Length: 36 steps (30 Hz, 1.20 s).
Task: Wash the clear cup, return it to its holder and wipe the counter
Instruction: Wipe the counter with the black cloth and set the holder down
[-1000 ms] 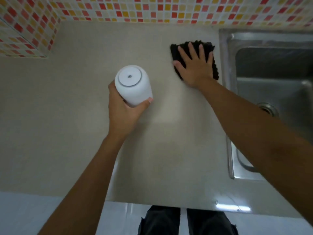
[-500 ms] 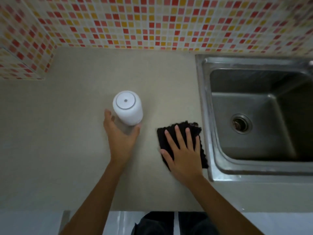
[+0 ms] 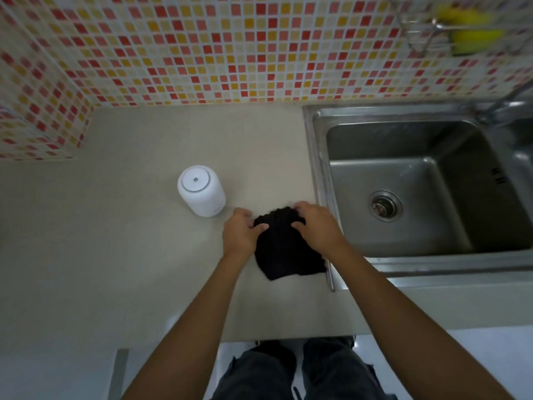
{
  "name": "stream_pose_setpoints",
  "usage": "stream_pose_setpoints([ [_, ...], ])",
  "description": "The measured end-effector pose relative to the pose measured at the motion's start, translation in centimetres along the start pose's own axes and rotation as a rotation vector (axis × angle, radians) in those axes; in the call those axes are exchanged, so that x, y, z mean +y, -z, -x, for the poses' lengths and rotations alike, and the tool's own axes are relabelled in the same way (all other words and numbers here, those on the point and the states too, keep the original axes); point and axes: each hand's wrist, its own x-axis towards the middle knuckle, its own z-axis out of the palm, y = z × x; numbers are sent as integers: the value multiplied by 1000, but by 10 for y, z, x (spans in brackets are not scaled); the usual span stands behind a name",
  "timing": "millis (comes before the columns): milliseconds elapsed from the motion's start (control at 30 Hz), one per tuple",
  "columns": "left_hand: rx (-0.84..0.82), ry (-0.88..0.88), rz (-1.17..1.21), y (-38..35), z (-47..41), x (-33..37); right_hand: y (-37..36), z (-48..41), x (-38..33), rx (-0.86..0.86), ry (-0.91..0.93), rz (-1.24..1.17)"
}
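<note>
Both hands were on the black cloth [image 3: 288,249], left hand [image 3: 242,235] and right hand [image 3: 318,228] pinching its far edge, bunching it beside the sink [image 3: 323,168], likely to refold it. White holder [image 3: 201,190] stood clear, upright on the tabletop [image 3: 115,241]; cup itself unseen.

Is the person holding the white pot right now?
No, the white pot stands alone on the counter, while the left hand and right hand both grip the black cloth.
</note>
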Motion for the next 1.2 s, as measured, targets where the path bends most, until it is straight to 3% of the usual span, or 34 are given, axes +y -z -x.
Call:
stream_pose_setpoints([
  [67,-87,43,-22,3,1,9,8,0,-5,-66,-19,42],
  [167,-120,-72,0,15,3,31,31,8,-2,-69,-27,-34],
  [300,-90,-269,165,26,21,78,90,29,23,187,-5,-263],
  [500,49,-476,117,-15,44,181,190,40,72,416,86,-246],
  [867,162,-758,253,-62,51,408,407,25,149,661,273,-354],
  [1033,164,-770,250,-78,21,486,476,-23,165,654,290,-395],
  [1200,145,-743,176,-102,-17,519,497,-74,190,542,234,-391],
])
